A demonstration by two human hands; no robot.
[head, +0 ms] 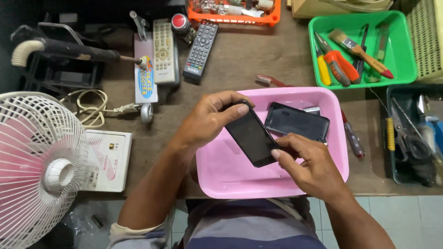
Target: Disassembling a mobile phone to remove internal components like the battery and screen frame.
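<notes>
head view: the person holds a black phone over the pink tray, the left hand clamped around its upper end, the right hand pinching its lower corner. its long axis runs diagonally, top toward the upper left, dark face up. it looks intact, so any opening appears not yet done. a second dark phone lies in the tray, just right of it.

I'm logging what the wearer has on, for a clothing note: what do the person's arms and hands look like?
Both hands, left hand and right hand, are bare: no gloves, rings or watch show. The forearms are uncovered. The left arm has a pale short sleeve ending above the elbow. The shirt is striped grey and dark blue.
</notes>
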